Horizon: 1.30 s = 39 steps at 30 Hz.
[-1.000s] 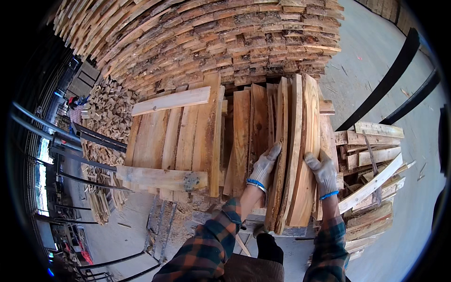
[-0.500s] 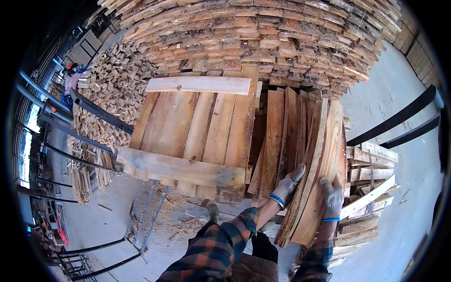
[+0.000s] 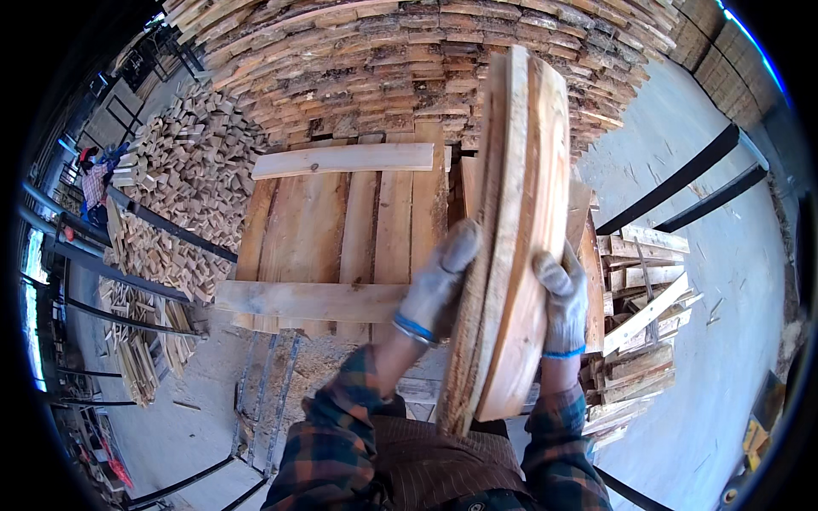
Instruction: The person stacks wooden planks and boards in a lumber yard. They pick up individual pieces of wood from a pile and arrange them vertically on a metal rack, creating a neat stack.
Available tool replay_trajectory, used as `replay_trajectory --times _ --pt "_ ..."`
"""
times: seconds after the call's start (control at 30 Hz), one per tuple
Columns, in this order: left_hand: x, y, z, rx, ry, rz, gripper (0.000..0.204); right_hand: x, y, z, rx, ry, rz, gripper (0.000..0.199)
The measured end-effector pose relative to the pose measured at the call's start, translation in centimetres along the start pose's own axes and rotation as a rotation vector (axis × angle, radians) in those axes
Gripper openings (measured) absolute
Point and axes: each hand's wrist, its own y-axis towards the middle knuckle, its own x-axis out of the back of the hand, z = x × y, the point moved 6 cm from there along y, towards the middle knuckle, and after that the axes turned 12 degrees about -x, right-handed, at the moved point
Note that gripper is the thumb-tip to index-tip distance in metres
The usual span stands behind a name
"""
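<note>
Between my gloved hands I carry a small bundle of long wooden boards (image 3: pixel 528 230), lifted and standing tilted with the long side running away from me. My left hand (image 3: pixel 443 272) is pressed on the bundle's left side. My right hand (image 3: pixel 564 298) grips its right side, thumb over the edge of the outer board. To the left lies a layer of boards (image 3: pixel 307 226) set side by side, with a pale crosswise board (image 3: pixel 341 159) at the far end and another crosswise board (image 3: pixel 307 300) at the near end.
A tall stack of rough boards (image 3: pixel 358 77) rises behind. Short wood offcuts (image 3: pixel 192 157) are heaped at the left, near a person (image 3: pixel 94 183). More boards (image 3: pixel 639 375) lie piled at the right beside black metal bars (image 3: pixel 682 179). A metal frame (image 3: pixel 264 400) stands on the floor.
I have raised the boards from the row at the right and brought them left and closer to me. My view has turned slightly.
</note>
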Motion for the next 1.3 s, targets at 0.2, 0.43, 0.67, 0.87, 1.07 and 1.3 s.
replay_trajectory --times 0.2,0.43,0.67,0.87,1.07,1.3 --pt "15.9 2.6 -10.2 -0.197 0.669 -0.239 0.075 -14.3 5.1 -6.9 -0.146 -0.037 0.093 0.079" --pt "34.4 -0.4 -13.8 -0.134 1.603 -0.533 0.106 -22.5 7.9 -14.6 -0.094 -1.433 -0.054 0.105" --pt "31.6 0.9 -12.4 -0.141 1.685 -0.563 0.093 -25.5 8.6 -13.0 -0.194 -1.606 -0.191 0.099" --pt "40.5 0.0 -16.6 -0.121 0.950 -0.667 0.071 -18.8 10.0 -11.8 -0.153 -1.161 -0.091 0.107" --pt "30.3 1.3 -13.1 -0.170 1.803 -0.425 0.101 -16.9 9.6 -12.0 -0.179 -1.460 -0.287 0.104" --pt "34.7 0.2 -16.4 -0.312 1.760 -0.417 0.094 -15.4 9.4 -11.0 -0.220 -1.362 -0.279 0.098"
